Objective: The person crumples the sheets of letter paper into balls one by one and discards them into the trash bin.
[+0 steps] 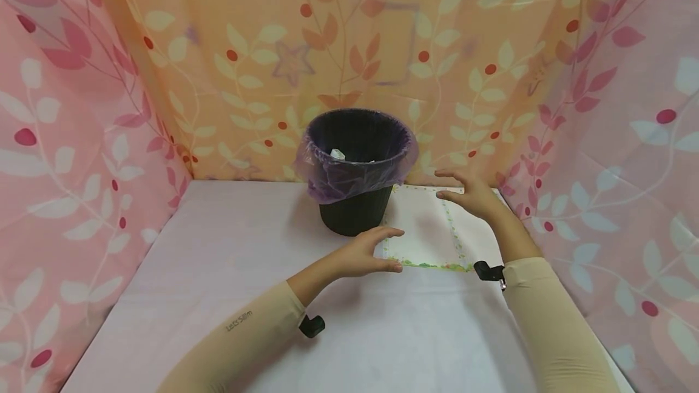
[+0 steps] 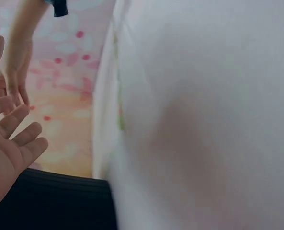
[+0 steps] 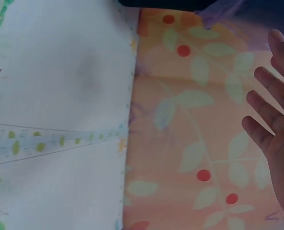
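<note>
I am monitoring the bin (image 1: 352, 217), which is standing upright on the tabletop (image 1: 229, 235), near the left edge of a border-printed sheet (image 1: 420, 247). The purple liner (image 1: 355, 181) is hanging over its rim, and a white scrap (image 1: 337, 154) is showing inside.

Finger status: the left hand (image 1: 368, 253) is extending its fingers, thumb apart, near the bin's base (I am not confirming contact at this angle). The right hand (image 1: 466, 196) is hovering above the sheet, fingers also apart. Neither is gripping anything.

Progress: I am rating bin lining as complete and disposal as at least begun. The sheet is lying flat, so I am logging it as possibly remaining.
</note>
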`<state>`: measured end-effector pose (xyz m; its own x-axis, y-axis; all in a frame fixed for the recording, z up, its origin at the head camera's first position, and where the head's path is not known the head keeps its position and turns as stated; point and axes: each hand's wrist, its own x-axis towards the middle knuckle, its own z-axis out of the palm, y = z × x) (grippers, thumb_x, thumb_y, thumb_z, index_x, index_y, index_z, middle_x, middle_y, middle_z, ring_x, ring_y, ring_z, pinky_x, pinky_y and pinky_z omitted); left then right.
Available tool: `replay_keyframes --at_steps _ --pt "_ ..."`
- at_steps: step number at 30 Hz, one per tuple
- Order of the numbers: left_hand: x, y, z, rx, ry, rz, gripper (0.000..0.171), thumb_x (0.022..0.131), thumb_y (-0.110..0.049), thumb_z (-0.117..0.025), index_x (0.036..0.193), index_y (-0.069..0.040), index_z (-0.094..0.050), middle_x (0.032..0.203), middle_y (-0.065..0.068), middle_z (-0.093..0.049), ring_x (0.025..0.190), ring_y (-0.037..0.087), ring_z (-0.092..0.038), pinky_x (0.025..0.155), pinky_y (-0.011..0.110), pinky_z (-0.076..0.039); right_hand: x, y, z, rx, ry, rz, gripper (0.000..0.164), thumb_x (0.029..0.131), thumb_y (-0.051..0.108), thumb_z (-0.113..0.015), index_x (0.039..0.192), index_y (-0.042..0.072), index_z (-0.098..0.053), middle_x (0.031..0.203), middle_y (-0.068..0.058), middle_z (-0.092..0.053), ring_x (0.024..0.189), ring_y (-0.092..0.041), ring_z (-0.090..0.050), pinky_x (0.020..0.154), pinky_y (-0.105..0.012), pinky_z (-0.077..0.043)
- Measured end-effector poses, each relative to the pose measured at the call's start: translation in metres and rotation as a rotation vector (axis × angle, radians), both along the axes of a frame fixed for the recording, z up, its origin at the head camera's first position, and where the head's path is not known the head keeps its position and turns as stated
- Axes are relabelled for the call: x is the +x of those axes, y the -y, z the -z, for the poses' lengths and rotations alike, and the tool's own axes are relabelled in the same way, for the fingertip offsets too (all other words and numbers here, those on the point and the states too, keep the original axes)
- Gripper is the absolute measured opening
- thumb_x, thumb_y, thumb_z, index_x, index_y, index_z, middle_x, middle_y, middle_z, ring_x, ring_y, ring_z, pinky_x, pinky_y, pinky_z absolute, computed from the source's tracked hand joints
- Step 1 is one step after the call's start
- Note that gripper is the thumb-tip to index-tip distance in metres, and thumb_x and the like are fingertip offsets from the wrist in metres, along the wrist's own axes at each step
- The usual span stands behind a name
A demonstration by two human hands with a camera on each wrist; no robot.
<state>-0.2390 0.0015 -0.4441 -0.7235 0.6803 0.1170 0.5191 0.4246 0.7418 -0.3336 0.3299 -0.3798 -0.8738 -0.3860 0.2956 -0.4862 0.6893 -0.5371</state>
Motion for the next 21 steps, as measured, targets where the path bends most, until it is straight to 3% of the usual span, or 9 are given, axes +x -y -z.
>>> replay_keyframes --at_steps 7,10,13,18,21 --pt "-0.021 -0.015 0.027 -0.021 0.019 -0.086 0.076 0.088 -0.050 -0.078 0.153 -0.024 -0.048 0.158 0.000 -0.046 0.148 0.024 -0.039 0.119 0.048 -0.038 -0.009 -0.009 0.026 -0.014 0.106 0.045 0.063 0.090 0.044 -0.077 0.145 0.019 -0.058 0.155 -0.010 -0.049 0.148 -0.040 -0.035 0.116 -0.069 -0.028" --pt "-0.029 -0.021 0.038 -0.011 0.087 -0.088 0.077 0.089 -0.047 -0.078 0.154 -0.020 -0.047 0.158 0.003 -0.045 0.141 0.027 -0.049 0.115 0.046 -0.043 -0.014 -0.013 0.037 -0.009 0.123 0.042 0.064 0.090 0.044 -0.078 0.145 0.017 -0.057 0.155 -0.012 -0.048 0.148 -0.042 -0.035 0.116 -0.070 -0.028" --pt "-0.036 -0.027 0.047 -0.032 0.109 -0.072 0.078 0.090 -0.048 -0.078 0.154 -0.016 -0.046 0.156 0.007 -0.047 0.132 0.028 -0.056 0.110 0.040 -0.047 -0.017 -0.015 0.047 0.001 0.149 0.057 0.065 0.090 0.046 -0.077 0.145 0.018 -0.057 0.156 -0.013 -0.048 0.148 -0.043 -0.034 0.116 -0.070 -0.027" --pt "-0.045 -0.034 0.059 -0.079 0.059 -0.063 0.077 0.090 -0.046 -0.078 0.153 -0.013 -0.047 0.151 0.010 -0.051 0.126 0.027 -0.056 0.107 0.035 -0.048 -0.020 -0.017 0.061 0.013 0.207 0.094 0.065 0.090 0.048 -0.077 0.146 0.021 -0.056 0.158 -0.012 -0.046 0.149 -0.044 -0.032 0.116 -0.071 -0.026" --pt "-0.048 -0.034 0.064 -0.089 0.037 -0.074 0.076 0.091 -0.041 -0.078 0.152 -0.009 -0.046 0.153 0.010 -0.050 0.132 0.026 -0.055 0.111 0.035 -0.046 -0.022 -0.019 0.069 0.029 0.223 0.094 0.066 0.090 0.048 -0.077 0.147 0.022 -0.055 0.159 -0.011 -0.044 0.149 -0.045 -0.032 0.115 -0.073 -0.026"
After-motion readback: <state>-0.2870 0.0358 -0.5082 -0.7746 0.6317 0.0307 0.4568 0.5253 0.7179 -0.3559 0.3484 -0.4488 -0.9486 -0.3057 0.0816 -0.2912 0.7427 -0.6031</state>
